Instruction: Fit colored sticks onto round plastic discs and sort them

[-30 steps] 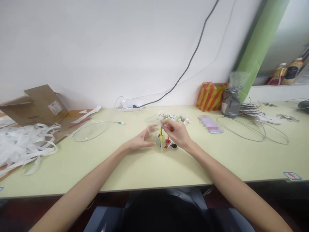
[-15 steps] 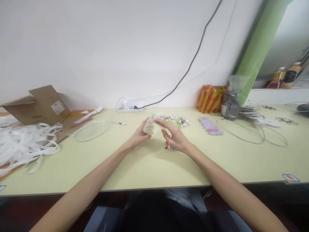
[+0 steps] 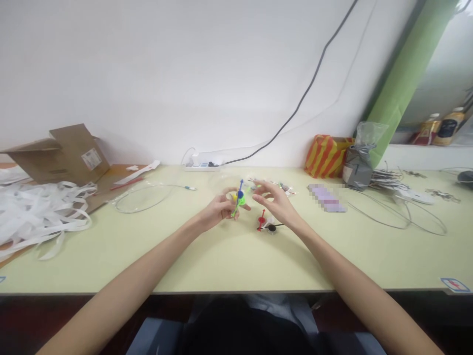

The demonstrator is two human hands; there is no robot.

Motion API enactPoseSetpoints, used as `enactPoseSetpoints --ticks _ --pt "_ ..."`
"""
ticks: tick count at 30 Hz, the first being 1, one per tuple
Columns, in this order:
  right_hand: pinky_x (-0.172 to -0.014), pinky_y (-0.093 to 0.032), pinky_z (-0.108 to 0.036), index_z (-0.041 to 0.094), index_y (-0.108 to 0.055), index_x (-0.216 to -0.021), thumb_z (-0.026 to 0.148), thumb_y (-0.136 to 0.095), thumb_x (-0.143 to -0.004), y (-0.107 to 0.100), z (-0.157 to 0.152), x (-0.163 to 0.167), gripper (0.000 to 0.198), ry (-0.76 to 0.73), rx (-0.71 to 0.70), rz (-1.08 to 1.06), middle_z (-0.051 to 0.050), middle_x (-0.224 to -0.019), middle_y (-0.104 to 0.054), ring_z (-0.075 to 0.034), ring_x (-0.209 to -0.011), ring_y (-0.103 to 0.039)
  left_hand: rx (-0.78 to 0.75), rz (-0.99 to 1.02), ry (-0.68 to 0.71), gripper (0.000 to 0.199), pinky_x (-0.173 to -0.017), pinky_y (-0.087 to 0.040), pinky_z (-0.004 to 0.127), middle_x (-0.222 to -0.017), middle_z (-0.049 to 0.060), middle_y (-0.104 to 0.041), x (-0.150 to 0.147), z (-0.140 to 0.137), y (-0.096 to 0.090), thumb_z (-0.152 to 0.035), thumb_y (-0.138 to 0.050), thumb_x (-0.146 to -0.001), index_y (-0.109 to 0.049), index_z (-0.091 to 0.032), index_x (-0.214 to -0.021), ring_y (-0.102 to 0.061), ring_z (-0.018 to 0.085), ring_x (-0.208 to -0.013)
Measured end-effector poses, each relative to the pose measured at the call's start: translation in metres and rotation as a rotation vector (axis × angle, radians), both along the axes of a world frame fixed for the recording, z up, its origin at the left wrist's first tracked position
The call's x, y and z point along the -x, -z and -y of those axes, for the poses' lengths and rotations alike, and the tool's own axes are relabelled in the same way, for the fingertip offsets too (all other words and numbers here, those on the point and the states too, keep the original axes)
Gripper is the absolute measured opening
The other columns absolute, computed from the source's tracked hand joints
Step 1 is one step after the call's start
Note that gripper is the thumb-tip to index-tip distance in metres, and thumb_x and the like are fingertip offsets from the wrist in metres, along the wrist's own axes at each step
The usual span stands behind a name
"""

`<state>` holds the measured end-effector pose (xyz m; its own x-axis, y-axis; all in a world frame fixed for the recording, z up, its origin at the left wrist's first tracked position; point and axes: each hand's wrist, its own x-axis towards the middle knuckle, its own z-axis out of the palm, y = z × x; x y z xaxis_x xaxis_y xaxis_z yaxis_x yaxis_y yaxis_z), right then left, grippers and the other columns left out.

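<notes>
Left fingers (image 3: pixel 223 204) gripped what seemed coloured arrows (image 3: pixel 240 195); right fingers (image 3: pixel 267 188) hung parted nearby; a white wall (image 3: pixel 166 79) backed the worktop (image 3: pixel 218 261).

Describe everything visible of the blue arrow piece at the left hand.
The blue arrow piece is bright and plastic-looking, with a round part and a slim stem ending in an arrowhead. It stands nearly upright, point up, leaning slightly right. The left hand holds it in a cluster with a green piece and a yellow piece; exactly where fingers touch it is unclear. The right hand is apart from it.
</notes>
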<state>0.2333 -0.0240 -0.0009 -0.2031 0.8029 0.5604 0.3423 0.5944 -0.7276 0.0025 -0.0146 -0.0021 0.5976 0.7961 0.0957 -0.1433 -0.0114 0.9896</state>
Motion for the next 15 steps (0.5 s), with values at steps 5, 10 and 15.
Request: enactPoseSetpoints --ticks 5,10,15 --pt "-0.066 -0.048 -0.030 0.018 -0.059 -0.069 0.045 -0.065 -0.086 0.002 0.002 0.005 0.033 -0.077 0.103 -0.017 -0.001 -0.069 -0.061 -0.016 -0.068 -0.057 -0.013 0.030 -0.041 0.067 -0.060 -0.042 0.026 -0.100 0.002 -0.066 -0.005 0.005 0.000 -0.026 -0.075 -0.076 -0.045 -0.028 -0.136 -0.070 0.017 -0.072" --pt "-0.059 -0.044 -0.027 0.019 -0.052 -0.064 0.048 -0.069 -0.083 0.006 0.004 0.006 0.038 -0.069 0.148 -0.045 0.003 -0.062 -0.053 -0.013 -0.060 -0.050 -0.119 -0.054 -0.059 0.076 -0.062 -0.044 0.026 -0.098 0.002 -0.060 -0.004 0.003 0.001 -0.036 -0.080 -0.078 -0.042 -0.028 -0.142 -0.068 0.016 -0.078" --pt "-0.065 -0.047 -0.029 0.017 -0.062 -0.070 0.037 -0.068 -0.087 0.008 -0.005 -0.005 0.027 -0.139 0.175 0.134 0.000 -0.071 -0.062 -0.015 -0.068 -0.057 -0.249 -0.185 -0.187 0.078 -0.062 -0.044 0.025 -0.088 -0.003 -0.057 -0.003 -0.003 0.005 -0.037 -0.088 -0.070 -0.049 -0.027 -0.137 -0.061 0.011 -0.068"
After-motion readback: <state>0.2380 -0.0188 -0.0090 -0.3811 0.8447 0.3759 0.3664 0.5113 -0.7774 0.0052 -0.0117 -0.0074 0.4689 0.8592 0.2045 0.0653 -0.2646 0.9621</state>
